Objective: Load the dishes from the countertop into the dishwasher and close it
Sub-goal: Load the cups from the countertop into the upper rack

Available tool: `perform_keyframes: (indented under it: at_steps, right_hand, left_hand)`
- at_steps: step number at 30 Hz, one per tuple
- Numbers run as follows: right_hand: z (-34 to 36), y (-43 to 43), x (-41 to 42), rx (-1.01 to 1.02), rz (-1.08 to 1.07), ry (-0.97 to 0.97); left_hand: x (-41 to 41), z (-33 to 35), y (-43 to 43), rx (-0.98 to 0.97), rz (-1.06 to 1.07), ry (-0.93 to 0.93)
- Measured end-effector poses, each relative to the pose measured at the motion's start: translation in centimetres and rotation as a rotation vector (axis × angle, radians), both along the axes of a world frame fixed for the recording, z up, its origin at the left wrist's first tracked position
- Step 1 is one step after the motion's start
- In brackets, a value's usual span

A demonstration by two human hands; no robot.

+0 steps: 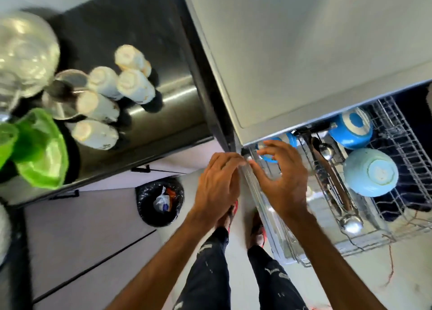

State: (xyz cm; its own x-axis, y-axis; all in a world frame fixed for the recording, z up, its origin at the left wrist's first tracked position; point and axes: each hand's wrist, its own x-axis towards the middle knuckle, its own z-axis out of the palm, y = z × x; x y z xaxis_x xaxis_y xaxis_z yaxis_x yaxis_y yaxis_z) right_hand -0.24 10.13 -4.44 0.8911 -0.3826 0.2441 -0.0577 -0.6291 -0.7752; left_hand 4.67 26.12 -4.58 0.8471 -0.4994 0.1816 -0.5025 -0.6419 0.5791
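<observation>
head view: both hands meet at the near left corner of the pulled-out rack (402, 134) of the dishwasher (304, 64). the left hand (217, 183) shows its back, fingers bent down with their tips at the rack's corner rail; whether it grips the rail cannot be told, as the spot is blurred. the right hand (282, 176) is released, fingers spread and loosely curved above the rack, thumb reaching toward the left fingertips, holding nothing that can be seen.

in the rack a bright blue bowl (353, 129) and a pale blue bowl (370, 171) lie bottom-up, and another blue dish (268, 156) is partly hidden behind the right fingers. between them the cutlery basket (332, 183) holds long spoons (350, 223).

on the dark countertop (131, 17) to the left stand five white cups (95, 106), upside down and close together, beside steel pots (67, 94), a glass bowl (25, 52) and a green plastic thing (42, 150). a bin (160, 201) with a black liner sits on the floor below.
</observation>
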Motion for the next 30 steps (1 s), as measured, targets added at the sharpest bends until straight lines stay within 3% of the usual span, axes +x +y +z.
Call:
perform_keyframes:
  at_steps: [11, 21, 26, 30]
  right_hand:
    - [10.4, 12.3, 13.2, 0.076, 0.279, -0.049]
    - [6.8, 20.2, 25.9, -0.077, 0.286, 0.341]
    - [5.6, 21.5, 27.7, -0.137, 0.197, 0.405]
    - [6.1, 20.6, 27.0, -0.091, 0.137, 0.39]
  left_hand:
    - [9.7, 8.8, 12.8, -0.04, 0.271, -0.046]
    - [21.1, 10.1, 21.9, -0.007, 0.503, -0.021]
    - [26.1, 9.7, 20.5, 0.035, 0.445, -0.046]
    - [30.9, 9.0, 18.0, 0.291, 0.187, 0.052]
